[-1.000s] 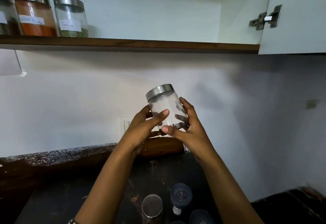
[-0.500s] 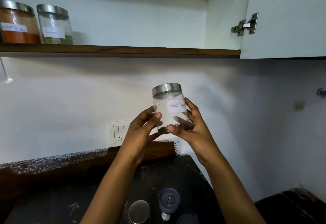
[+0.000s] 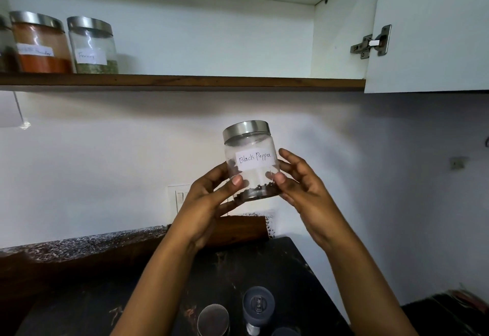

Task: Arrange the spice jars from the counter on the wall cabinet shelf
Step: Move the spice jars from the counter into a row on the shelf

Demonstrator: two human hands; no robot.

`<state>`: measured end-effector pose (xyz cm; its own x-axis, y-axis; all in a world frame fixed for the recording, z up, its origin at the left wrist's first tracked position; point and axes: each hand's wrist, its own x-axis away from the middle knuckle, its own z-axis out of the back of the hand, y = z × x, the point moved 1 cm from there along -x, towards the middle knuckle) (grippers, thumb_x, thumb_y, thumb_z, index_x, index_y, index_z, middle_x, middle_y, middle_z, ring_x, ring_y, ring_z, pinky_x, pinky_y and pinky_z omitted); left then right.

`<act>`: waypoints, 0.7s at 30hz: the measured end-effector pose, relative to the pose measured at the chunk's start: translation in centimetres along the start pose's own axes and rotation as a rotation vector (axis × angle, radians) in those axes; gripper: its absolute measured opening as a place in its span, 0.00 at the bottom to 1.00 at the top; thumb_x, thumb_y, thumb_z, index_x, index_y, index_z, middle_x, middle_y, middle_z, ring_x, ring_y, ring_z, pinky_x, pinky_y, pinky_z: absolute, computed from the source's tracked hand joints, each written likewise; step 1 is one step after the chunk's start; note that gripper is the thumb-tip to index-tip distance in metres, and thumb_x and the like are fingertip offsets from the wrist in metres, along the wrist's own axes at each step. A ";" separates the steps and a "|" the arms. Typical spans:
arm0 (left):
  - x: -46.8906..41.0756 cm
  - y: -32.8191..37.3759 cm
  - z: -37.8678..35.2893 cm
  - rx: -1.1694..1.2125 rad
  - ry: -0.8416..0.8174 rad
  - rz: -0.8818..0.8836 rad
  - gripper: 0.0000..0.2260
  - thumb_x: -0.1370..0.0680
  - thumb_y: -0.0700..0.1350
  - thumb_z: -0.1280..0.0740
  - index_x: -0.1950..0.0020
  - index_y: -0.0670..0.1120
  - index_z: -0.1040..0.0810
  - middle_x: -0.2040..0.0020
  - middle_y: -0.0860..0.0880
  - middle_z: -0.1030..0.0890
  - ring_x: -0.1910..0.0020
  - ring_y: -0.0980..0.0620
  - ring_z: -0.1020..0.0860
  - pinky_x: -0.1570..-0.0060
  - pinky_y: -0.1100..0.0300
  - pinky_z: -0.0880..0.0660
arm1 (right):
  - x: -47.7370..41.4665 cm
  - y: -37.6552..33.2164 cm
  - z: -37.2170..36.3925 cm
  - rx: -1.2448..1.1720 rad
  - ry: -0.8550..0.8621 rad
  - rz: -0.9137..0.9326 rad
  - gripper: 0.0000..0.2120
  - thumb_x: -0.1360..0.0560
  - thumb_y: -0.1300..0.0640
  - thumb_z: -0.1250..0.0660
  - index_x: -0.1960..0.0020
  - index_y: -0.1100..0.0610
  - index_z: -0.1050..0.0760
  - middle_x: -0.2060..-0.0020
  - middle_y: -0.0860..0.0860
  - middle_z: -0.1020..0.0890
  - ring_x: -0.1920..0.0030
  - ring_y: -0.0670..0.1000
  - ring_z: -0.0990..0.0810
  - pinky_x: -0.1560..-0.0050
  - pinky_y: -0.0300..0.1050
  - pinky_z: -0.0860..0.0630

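Both hands, left hand (image 3: pixel 203 203) and right hand (image 3: pixel 308 190), hold the black pepper jar (image 3: pixel 251 161) upright between them, fingers (image 3: pixel 232 184) pressed on its sides, well below the shelf (image 3: pixel 211 82) and above the bench (image 3: pixel 277 269).

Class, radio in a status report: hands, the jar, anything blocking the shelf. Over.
Left hand and right hand both gripping Black Pepper jar, upright, lid on. Jar well below shelf. Shelf space right of Fennel jar open.

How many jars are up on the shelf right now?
3: the orange-powder jar, the green-spice jar beside it, and a third jar cut off at the left edge. More may sit out of frame.
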<state>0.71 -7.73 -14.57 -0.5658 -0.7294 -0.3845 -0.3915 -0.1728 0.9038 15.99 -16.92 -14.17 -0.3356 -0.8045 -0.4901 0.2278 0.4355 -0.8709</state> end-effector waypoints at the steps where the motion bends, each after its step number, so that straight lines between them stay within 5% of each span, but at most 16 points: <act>1: 0.0 0.2 0.1 -0.024 -0.003 -0.012 0.22 0.32 0.45 0.31 0.38 0.46 0.23 0.41 0.48 0.18 0.44 0.50 0.19 0.51 0.60 0.20 | -0.1 -0.2 0.1 -0.013 -0.021 -0.016 0.26 0.33 0.47 0.33 0.36 0.40 0.33 0.40 0.40 0.23 0.40 0.42 0.23 0.42 0.37 0.25; 5: 0.1 1.2 0.2 -0.101 0.027 -0.097 0.25 0.32 0.44 0.31 0.35 0.49 0.26 0.40 0.50 0.19 0.45 0.55 0.19 0.50 0.61 0.20 | -0.9 -0.8 -0.3 0.018 -0.067 -0.034 0.31 0.36 0.48 0.29 0.33 0.46 0.31 0.39 0.45 0.21 0.40 0.45 0.21 0.37 0.46 0.26; 8: 0.3 2.5 0.4 -0.181 0.114 -0.189 0.21 0.31 0.45 0.31 0.38 0.51 0.25 0.41 0.53 0.19 0.48 0.58 0.18 0.54 0.65 0.21 | -1.7 -1.6 -1.2 0.008 -0.017 0.007 0.34 0.38 0.47 0.28 0.33 0.47 0.30 0.40 0.45 0.21 0.41 0.45 0.21 0.40 0.44 0.23; 13: -0.3 6.1 2.2 -0.384 0.193 -0.290 0.25 0.30 0.55 0.27 0.34 0.53 0.25 0.39 0.56 0.20 0.41 0.54 0.21 0.39 0.49 0.25 | -3.9 -4.0 -3.5 -0.029 -0.017 0.092 0.35 0.39 0.48 0.27 0.33 0.48 0.29 0.40 0.46 0.20 0.41 0.45 0.21 0.42 0.43 0.22; 21: -4.1 15.6 6.0 -0.546 0.172 -0.447 0.24 0.31 0.48 0.27 0.36 0.54 0.24 0.43 0.55 0.18 0.43 0.55 0.20 0.40 0.55 0.26 | -11.4 -11.0 -9.1 -0.053 -0.066 0.265 0.31 0.36 0.54 0.25 0.34 0.51 0.29 0.41 0.48 0.20 0.44 0.46 0.18 0.41 0.44 0.24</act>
<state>-7.46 -3.43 0.01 -0.2966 -0.5980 -0.7446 -0.1152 -0.7516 0.6495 8.99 -8.86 0.66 -0.2098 -0.6839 -0.6988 0.2511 0.6530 -0.7145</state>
